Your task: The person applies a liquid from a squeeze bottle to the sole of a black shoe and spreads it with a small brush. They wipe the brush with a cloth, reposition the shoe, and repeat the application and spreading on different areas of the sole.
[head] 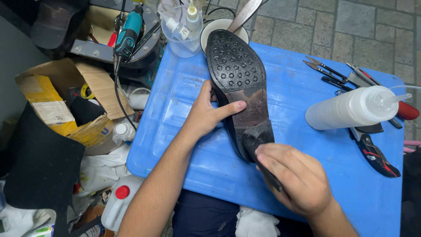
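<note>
We saw a blue plastic work surface (197, 87) filling the middle of the view. Far right, beyond it, lay a floor of grey stone pavers (333, 26). On the left stood a torn cardboard box (52, 101), with a black mat (39, 162) nearer to us and a white jug with a red cap (118, 204) near the bottom edge. The light was even and bright.

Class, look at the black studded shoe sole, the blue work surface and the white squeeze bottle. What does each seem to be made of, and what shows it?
Black studded shoe sole: probably rubber, matt, with moulded round studs.
Blue work surface: likely moulded plastic, glossy, with ridges and scuffs.
White squeeze bottle: seemingly soft translucent plastic, with a clear nozzle cap.
</note>
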